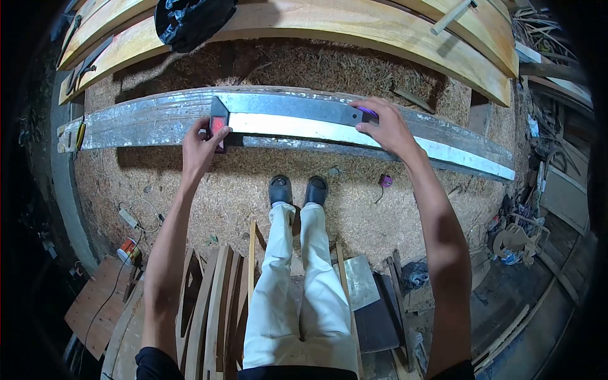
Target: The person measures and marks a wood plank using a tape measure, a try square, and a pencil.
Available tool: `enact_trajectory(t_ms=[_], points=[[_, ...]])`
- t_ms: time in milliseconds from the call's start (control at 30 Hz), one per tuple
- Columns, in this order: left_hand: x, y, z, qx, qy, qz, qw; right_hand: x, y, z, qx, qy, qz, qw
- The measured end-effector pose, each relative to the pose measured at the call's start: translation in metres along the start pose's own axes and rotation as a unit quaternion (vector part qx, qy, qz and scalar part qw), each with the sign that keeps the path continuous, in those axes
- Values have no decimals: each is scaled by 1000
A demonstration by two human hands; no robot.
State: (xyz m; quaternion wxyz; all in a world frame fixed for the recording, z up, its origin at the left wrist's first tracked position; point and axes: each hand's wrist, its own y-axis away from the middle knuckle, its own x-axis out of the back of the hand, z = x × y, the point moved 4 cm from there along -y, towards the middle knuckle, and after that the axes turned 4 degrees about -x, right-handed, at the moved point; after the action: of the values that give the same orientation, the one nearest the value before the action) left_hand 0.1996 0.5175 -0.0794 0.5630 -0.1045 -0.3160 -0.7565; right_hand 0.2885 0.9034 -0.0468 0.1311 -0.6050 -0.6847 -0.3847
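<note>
A try square with a grey metal blade [285,109] and a red-and-black stock [218,124] lies across a long narrow strip with a bright white face [456,157]. My left hand [204,140] is closed around the stock, thumb on its front. At the blade's far end, my right hand [387,128] pinches it, forefinger along the upper edge and thumb by the lower one. A small purple piece [367,111] shows under the right fingers; its kind is hidden. Beneath everything runs a worn plank bench [145,104] with flaking paint.
Thick timber boards [354,28] lie beyond the bench, with a black plastic bag [190,22] on them. Wood shavings [354,215] cover the floor, where a purple tape measure [386,181] lies. Wooden lengths [218,310] stand beside my legs. A cable [130,218] lies left.
</note>
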Motion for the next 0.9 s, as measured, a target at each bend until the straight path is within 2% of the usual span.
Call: enact_trajectory(t_ms=[133, 267, 333, 400, 467, 500, 533, 600, 733, 900], points=[[-1, 1, 1, -20, -13, 12, 1000, -5, -3, 6, 29, -11, 10, 999], [-2, -2, -5, 1, 7, 1, 1000, -1, -6, 8, 1, -1, 12, 1000], [-1, -4, -3, -19, 19, -5, 1000, 10, -7, 2, -87, -54, -16, 995], [-1, -3, -1, -8, 24, -20, 999, 12, -16, 14, -76, -72, -9, 994], [-2, -4, 0, 22, 25, -20, 999, 17, -22, 17, -17, -126, -8, 992], [-1, -5, -2, 17, 15, -18, 1000, 26, -22, 6, -51, -121, -41, 991], [0, -6, -4, 16, 15, -20, 1000, 29, -25, 6, -53, -121, -40, 991], [-1, -6, -6, 8, 22, -16, 1000, 32, -34, 8, -58, -149, -98, 982], [-3, -2, -8, -5, 16, 7, 1000, 38, -45, 9, -44, -122, -114, 985], [-5, -6, -15, -21, 20, 21, 999, 31, -32, 13, -72, -134, -153, 976]])
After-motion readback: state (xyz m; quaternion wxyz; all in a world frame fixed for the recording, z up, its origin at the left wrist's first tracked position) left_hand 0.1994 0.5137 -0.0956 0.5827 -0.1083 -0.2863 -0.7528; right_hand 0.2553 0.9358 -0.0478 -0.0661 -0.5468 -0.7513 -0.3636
